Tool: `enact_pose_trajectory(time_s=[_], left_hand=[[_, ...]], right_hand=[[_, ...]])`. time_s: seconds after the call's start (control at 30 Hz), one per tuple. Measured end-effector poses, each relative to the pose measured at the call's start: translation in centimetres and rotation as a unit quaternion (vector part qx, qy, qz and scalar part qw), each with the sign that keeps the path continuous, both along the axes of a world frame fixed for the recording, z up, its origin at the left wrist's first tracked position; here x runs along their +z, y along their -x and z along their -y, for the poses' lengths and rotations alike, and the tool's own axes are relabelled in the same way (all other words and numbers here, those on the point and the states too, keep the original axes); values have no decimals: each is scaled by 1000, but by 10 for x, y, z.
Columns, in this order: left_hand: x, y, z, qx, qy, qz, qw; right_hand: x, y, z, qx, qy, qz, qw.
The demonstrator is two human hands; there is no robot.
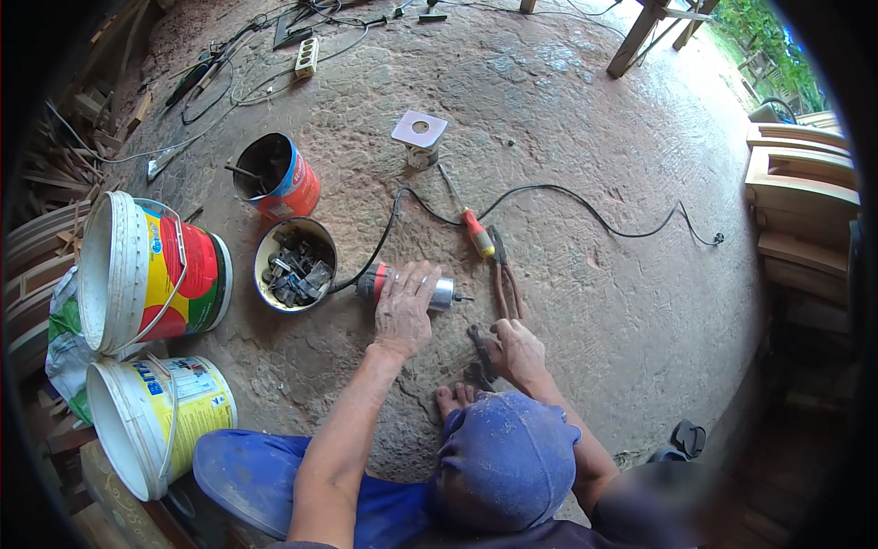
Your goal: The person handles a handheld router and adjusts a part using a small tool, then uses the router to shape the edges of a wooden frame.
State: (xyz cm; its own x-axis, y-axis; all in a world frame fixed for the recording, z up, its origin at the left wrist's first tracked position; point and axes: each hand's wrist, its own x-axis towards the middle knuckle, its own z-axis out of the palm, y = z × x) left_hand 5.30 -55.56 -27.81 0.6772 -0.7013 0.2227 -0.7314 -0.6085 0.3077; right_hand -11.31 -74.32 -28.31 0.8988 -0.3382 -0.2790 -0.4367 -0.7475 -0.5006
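My left hand (pixel 405 306) closes from above over a red-and-silver corded power tool (pixel 444 293), which lies on its side with a short metal bit pointing right. My right hand (pixel 519 352) is closed low over the floor, with a dark wrench-like tool (pixel 478 346) against its fingers; the grip is partly hidden. Just beyond that hand lie pliers with brown handles (pixel 508 293), the handle ends next to my knuckles. A screwdriver with a red and yellow handle (pixel 476 232) touches the pliers' jaws. Its tip points toward a small square-plated base (pixel 421 129) with a round hole.
On the left, a bowl of metal parts (pixel 300 270), a red-blue can (pixel 294 188) and two tipped buckets (pixel 105 274) crowd the floor. The tool's black cord (pixel 585 209) snakes right. A power strip (pixel 307 58) lies farther back. Curved wooden pieces (pixel 800 178) stand right. My bare foot (pixel 455 397) is close to the wrench-like tool.
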Motion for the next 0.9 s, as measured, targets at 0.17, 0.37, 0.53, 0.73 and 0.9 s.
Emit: enact_pose_trajectory(time_s=[0.17, 0.37, 0.53, 0.73, 0.9], left_hand=[[-19, 63, 13, 202, 201, -141, 948], [-54, 112, 16, 253, 261, -254, 896], [-63, 107, 32, 316, 365, -379, 790], [-94, 100, 15, 408, 403, -359, 736], [-92, 109, 23, 411, 366, -383, 742]], right_hand=[[-10, 16, -21, 10, -37, -121, 992], [-10, -26, 8, -99, -22, 48, 994], [-10, -46, 46, -28, 107, 70, 991], [-10, -7, 0, 113, 14, -91, 989], [-23, 28, -23, 85, 92, -39, 991]])
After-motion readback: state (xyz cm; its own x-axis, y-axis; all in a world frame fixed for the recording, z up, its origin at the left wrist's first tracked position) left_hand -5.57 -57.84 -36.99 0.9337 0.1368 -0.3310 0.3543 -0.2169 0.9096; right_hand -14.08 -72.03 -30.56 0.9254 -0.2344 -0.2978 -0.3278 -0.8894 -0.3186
